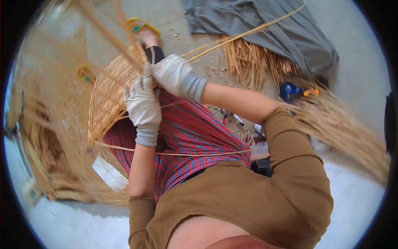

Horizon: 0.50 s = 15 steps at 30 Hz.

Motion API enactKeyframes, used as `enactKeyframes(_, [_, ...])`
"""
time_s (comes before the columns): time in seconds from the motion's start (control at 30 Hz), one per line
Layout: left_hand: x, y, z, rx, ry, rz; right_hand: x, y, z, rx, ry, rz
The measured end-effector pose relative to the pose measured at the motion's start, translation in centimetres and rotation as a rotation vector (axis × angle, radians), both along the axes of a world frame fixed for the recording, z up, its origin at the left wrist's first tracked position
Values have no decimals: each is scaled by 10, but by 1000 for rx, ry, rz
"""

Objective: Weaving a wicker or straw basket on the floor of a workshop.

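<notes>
Woven piece, curved, of light tan plant fibre in a close weave (pixel 114 79): stood tilted over the left part of the person's lap, its lower corner at the left and its upper end near both hands.

Left hand, in a whitish knitted glove with a grey cuff (pixel 143 99): lay against the right edge of the woven piece, fingers close together and nearly straight, pointing away from the body; whether it gripped anything could not be told.

Right hand, gloved to match (pixel 172 76): was set just beside the left fingertips, its fingers bent inward and mostly hidden; what they held could not be told.

Long, thin, pale yellow strip (pixel 248 32): ran from behind the right hand toward the upper right, over a grey, creased cloth sheet (pixel 265 20).

Thin tan strand (pixel 186 155): crossed the lap from the lower corner of the woven piece, passing over the left forearm.

Red cloth with blue stripes (pixel 195 133): covered the lap.

Bundle of flat, light brown strips (pixel 257 60): protruded from under the grey sheet.

Round, dark blue object (pixel 290 91): sat near that bundle, an orange part beside it.

Loose sheaf of straw-coloured fibres, blurred (pixel 340 128): spread at the person's right.

Yellow sandal with green markings (pixel 143 27): was worn on a foot beyond the woven piece.
</notes>
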State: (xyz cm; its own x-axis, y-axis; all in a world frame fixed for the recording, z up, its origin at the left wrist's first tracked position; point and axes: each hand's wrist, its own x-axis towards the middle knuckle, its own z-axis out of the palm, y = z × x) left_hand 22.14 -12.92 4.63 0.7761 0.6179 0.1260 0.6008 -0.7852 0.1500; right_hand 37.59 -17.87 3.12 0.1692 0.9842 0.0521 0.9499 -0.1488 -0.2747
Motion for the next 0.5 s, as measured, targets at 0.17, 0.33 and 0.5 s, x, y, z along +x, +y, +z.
enactKeyframes(0.17, [0,16,-20,223,-60,-109,-13,-97,-46,484,243,-84])
enactKeyframes(0.33, [-6,14,-24,154,-79,-93,40,-216,-223,-26,732,-1018])
enactKeyframes(0.5, [-1,10,-12,31,-63,-38,174,-287,-350,539,662,-1393])
